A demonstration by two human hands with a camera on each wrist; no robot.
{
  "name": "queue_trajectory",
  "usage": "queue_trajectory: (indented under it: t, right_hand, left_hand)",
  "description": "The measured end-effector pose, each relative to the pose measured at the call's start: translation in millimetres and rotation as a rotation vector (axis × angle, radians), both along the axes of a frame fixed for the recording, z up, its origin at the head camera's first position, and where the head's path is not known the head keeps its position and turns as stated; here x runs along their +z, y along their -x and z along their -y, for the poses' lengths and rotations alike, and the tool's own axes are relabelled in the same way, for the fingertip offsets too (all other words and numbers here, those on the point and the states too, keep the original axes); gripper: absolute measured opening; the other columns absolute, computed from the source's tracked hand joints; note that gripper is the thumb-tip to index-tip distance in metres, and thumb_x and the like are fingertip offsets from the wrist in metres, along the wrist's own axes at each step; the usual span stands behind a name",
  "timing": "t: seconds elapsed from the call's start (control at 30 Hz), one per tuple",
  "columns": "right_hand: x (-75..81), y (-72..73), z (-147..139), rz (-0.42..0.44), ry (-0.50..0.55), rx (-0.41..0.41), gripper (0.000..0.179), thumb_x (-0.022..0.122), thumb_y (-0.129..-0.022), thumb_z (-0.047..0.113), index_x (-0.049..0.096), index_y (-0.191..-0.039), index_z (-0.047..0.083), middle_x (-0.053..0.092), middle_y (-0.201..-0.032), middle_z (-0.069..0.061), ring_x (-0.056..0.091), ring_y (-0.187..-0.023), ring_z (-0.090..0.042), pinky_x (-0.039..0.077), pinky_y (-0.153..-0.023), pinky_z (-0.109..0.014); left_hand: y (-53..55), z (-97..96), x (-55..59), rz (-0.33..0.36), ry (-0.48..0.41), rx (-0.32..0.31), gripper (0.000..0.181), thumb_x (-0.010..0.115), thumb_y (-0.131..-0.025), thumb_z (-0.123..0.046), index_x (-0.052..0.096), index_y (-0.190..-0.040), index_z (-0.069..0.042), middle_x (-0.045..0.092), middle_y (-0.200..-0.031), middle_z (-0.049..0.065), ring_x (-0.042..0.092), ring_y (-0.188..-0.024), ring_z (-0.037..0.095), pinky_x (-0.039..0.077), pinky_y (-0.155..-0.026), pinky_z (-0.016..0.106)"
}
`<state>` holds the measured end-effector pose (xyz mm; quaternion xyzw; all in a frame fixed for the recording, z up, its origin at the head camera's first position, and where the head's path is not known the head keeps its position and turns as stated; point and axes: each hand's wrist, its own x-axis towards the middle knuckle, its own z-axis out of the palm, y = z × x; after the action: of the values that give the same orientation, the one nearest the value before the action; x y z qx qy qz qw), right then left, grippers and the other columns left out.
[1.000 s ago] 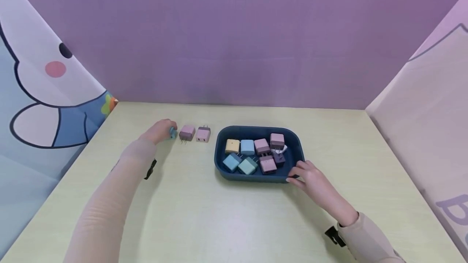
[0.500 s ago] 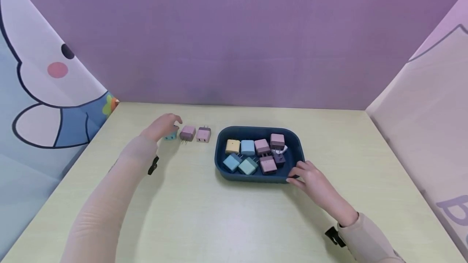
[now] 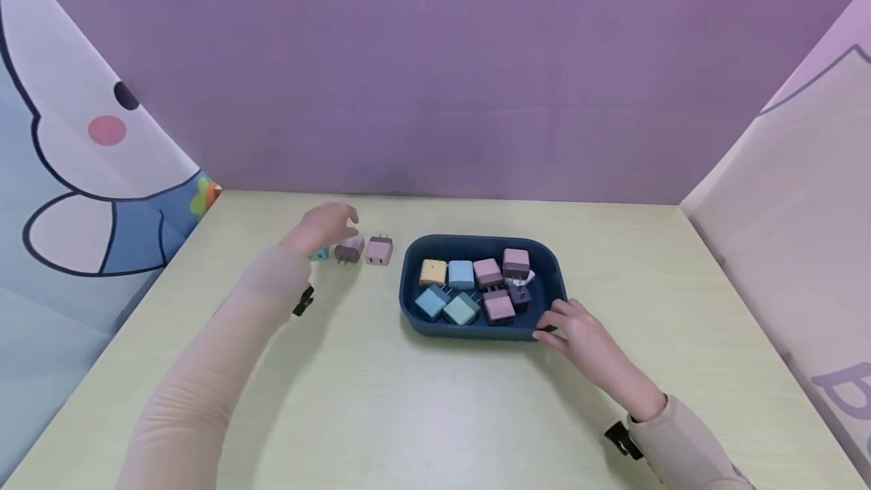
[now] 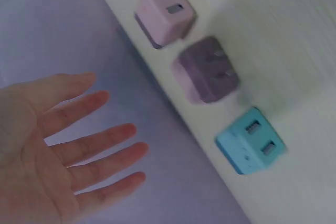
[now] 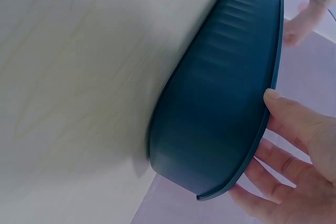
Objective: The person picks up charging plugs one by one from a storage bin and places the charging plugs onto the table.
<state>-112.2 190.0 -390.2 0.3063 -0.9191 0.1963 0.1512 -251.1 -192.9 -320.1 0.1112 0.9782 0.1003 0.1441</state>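
"Blue charger (image 3: 319,253) at the far left of the row?"
"Yes, on the table (image 3: 408,414), partly hidden by the left hand (image 3: 323,225); its fingers are spread, holding nothing."
"Next?"
"Two pink-and-purple chargers (image 3: 379,251), close together. Then the navy tray (image 3: 469,332), with mixed chargers (image 3: 460,274) inside."
"And the right hand (image 3: 584,335)?"
"Thumb and fingers pinch the tray's near right corner."
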Motion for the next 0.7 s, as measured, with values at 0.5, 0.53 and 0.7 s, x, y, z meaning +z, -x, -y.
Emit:
queue_trajectory:
  t: [0.5,0.53,0.7]
  right_hand:
    - [-0.5,0.1,0.5,-0.037,0.018,0.015,0.010,0.074,-0.067,0.006,0.065,-0.072,0.008,0.047,-0.069,0.006,0.041,-0.065,-0.009,0.041,-0.054,-0.022]
    - [-0.6,0.1,0.4,-0.046,0.021,0.018,0.011,0.074,-0.066,0.006,0.065,-0.072,0.008,0.047,-0.069,0.006,0.041,-0.065,-0.009,0.041,-0.054,-0.022]
    - [-0.8,-0.4,0.5,-0.070,0.032,0.029,0.012,0.075,-0.065,0.005,0.065,-0.071,0.008,0.047,-0.068,0.006,0.041,-0.064,-0.009,0.040,-0.053,-0.022]
  left_hand:
    - [-14.2,-65.3,21.6,-0.102,0.009,-0.068,0.036,0.056,-0.087,-0.022,0.054,-0.118,-0.003,0.051,-0.123,0.013,0.047,-0.111,0.029,0.039,-0.090,0.042]
    - [-14.4,-69.0,22.1,-0.110,0.005,-0.075,0.036,0.056,-0.087,-0.022,0.055,-0.117,-0.004,0.051,-0.123,0.013,0.047,-0.111,0.029,0.040,-0.089,0.042]
    - [-14.8,-85.0,22.9,-0.127,-0.013,-0.107,0.036,0.055,-0.087,-0.024,0.054,-0.118,-0.005,0.051,-0.123,0.010,0.048,-0.110,0.026,0.042,-0.088,0.039]
